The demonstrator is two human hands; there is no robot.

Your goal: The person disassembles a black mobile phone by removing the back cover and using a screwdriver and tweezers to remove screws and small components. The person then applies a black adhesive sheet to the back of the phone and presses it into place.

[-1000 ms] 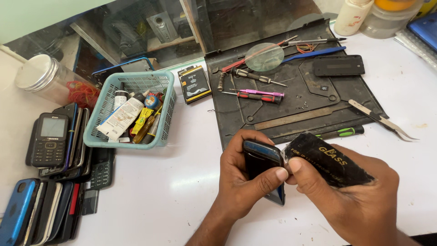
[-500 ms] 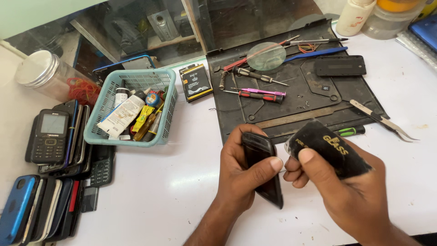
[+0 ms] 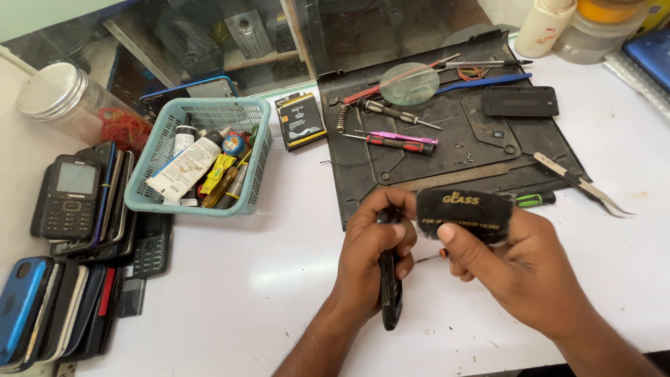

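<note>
Head view of a white work surface [image 3: 230,293]. The left hand [image 3: 370,255] is clenched around a dark phone [image 3: 391,297], held edge-on at near centre so that its lower end projects below the fist, just above the surface. The right hand [image 3: 520,269], just to the right, grasps a small black packet with gold lettering [image 3: 464,213] between thumb and fingers; the packet stands at the same height as the top of the phone and just beside it. A thin screwdriver tip [image 3: 429,257] shows between the two hands.

Far of the hands lies a black repair mat [image 3: 447,160] carrying a round lens [image 3: 409,84], a pink-handled screwdriver [image 3: 398,137], a red-handled screwdriver [image 3: 391,142] and a black rectangular cover [image 3: 520,101]. Tweezers [image 3: 583,185] lie at the mat's right edge, and a green-handled screwdriver [image 3: 534,200] lies at its near edge. To the left stands a teal plastic basket [image 3: 255,167] holding tubes and small tools, with a phone battery [image 3: 300,120] between basket and mat. At far left are a clear jar with a metal lid [image 3: 70,105] and rows of stacked phones [image 3: 70,209].
</note>
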